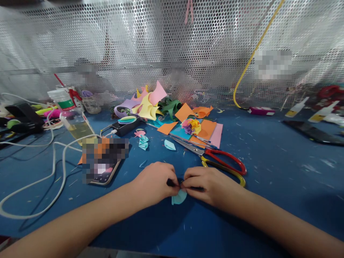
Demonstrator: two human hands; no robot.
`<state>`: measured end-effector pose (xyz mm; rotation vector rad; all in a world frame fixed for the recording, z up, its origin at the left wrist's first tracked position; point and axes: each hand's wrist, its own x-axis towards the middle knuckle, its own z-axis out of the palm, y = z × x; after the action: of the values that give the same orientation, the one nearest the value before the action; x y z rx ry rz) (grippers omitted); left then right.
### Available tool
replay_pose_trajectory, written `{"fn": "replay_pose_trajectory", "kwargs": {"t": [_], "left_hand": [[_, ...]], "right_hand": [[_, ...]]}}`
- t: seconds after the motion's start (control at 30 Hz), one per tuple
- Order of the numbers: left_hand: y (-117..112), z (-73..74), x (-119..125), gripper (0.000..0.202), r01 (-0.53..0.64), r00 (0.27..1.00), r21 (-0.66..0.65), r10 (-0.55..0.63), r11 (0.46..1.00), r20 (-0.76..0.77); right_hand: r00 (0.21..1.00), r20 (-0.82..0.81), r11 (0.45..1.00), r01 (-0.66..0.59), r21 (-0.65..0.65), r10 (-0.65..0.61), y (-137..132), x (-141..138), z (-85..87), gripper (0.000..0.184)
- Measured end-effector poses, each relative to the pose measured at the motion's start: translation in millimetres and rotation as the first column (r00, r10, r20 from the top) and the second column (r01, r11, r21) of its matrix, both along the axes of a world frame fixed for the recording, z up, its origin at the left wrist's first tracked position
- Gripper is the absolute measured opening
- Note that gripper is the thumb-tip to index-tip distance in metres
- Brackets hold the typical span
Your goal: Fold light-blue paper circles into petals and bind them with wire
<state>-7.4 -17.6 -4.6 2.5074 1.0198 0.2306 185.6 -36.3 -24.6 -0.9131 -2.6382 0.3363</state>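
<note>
Both my hands meet low in the middle of the blue table (pixel 268 172). My left hand (pixel 156 181) is closed, its fingertips pinching a small light blue paper piece (pixel 178 196). My right hand (pixel 205 182) is also closed and pinches the same piece from the right, with a thin dark object between the fingertips that I cannot make out. The paper piece hangs just below the fingers. Scissors with red and yellow handles (pixel 225 163) lie just beyond my right hand.
A pile of coloured paper sheets and cut shapes (pixel 172 114) sits behind the hands. A phone (pixel 103 172) with a white cable (pixel 53 168) lies at left, beside a clear bottle (pixel 72 114). Glue bottles (pixel 295 107) stand at far right. A perforated metal screen (pixel 161 46) closes the back.
</note>
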Motion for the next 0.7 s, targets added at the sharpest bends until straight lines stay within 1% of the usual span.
{"fn": "replay_pose_trajectory", "kwargs": {"t": [0.13,0.3,0.53,0.7], "left_hand": [[-1.0,-0.7,0.7,0.012,-0.007,1.0,-0.011,0.007,1.0,0.001],[-4.4,0.8,1.6,0.014,-0.044,0.999,-0.022,0.044,0.999,-0.005],[-1.2,-1.6,0.8,0.013,-0.02,1.0,-0.025,0.02,0.999,0.01],[-1.5,-0.6,0.8,0.014,0.002,1.0,-0.013,-0.003,1.0,-0.023]], "right_hand": [[1.0,0.011,0.999,-0.017,0.044,0.016,-0.7,-0.3,-0.7,0.019],[1.0,0.0,0.999,-0.013,0.043,0.013,-0.4,0.5,-1.4,0.019],[1.0,-0.005,0.999,-0.004,0.034,0.004,-0.2,0.6,-3.5,0.018],[1.0,0.023,0.999,-0.007,0.045,0.006,-2.4,0.4,-0.5,0.018]]}}
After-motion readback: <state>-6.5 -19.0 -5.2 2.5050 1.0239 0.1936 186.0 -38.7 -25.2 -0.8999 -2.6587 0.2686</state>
